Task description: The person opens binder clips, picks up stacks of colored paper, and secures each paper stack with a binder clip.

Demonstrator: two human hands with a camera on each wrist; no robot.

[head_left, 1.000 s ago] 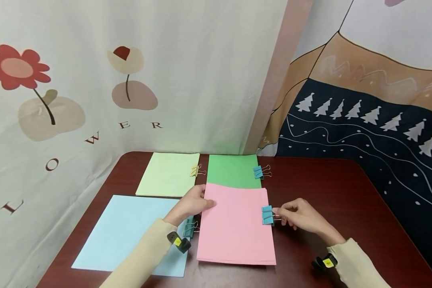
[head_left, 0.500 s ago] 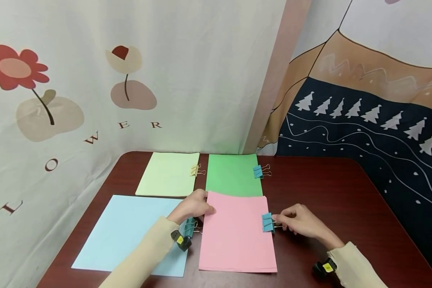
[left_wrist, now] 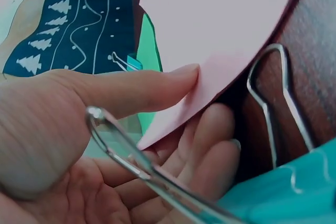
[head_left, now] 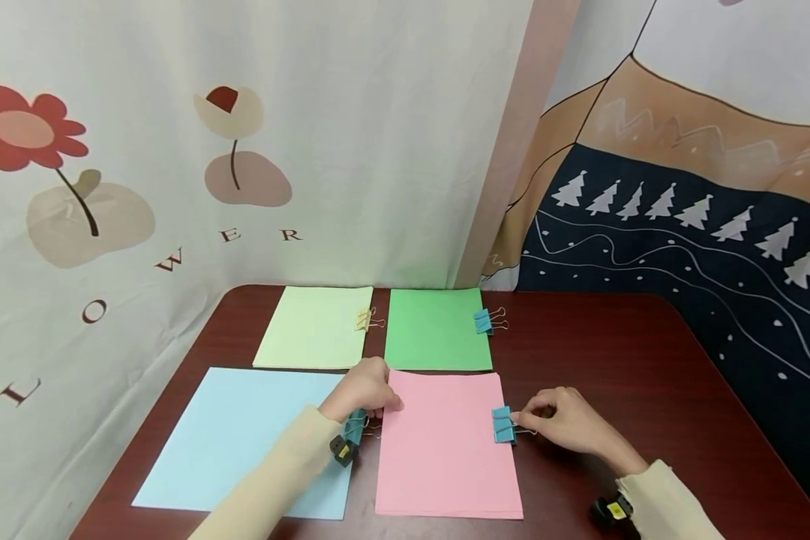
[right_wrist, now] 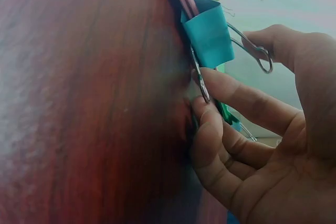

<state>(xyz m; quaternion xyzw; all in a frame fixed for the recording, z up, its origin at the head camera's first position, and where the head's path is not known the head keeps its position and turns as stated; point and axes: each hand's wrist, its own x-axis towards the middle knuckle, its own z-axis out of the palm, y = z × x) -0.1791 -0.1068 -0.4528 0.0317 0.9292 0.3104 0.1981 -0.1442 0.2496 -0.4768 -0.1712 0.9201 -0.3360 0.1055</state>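
Note:
A stack of pink paper (head_left: 448,450) lies at the front middle of the table. My left hand (head_left: 363,390) pinches its upper left edge, thumb (left_wrist: 173,85) on top and fingers curled beneath. On the stack's right edge sits a turquoise binder clip (head_left: 504,426). My right hand (head_left: 567,421) holds this clip by its wire handles; in the right wrist view the thumb is at one handle (right_wrist: 257,51) and the index finger at the other. Beneath my left wrist, another teal binder clip (left_wrist: 294,192) grips the right edge of the light blue paper (head_left: 243,435).
Pale green paper (head_left: 313,326) with a yellow binder clip (head_left: 364,319) lies at the back left. Beside it is green paper (head_left: 439,330) with a blue binder clip (head_left: 484,322). The dark red table (head_left: 601,337) ends against a printed curtain (head_left: 351,150).
The pink stack has come toward me with both hands and its clip, then settled. The green paper behind it, partly covered before, now shows its front edge.

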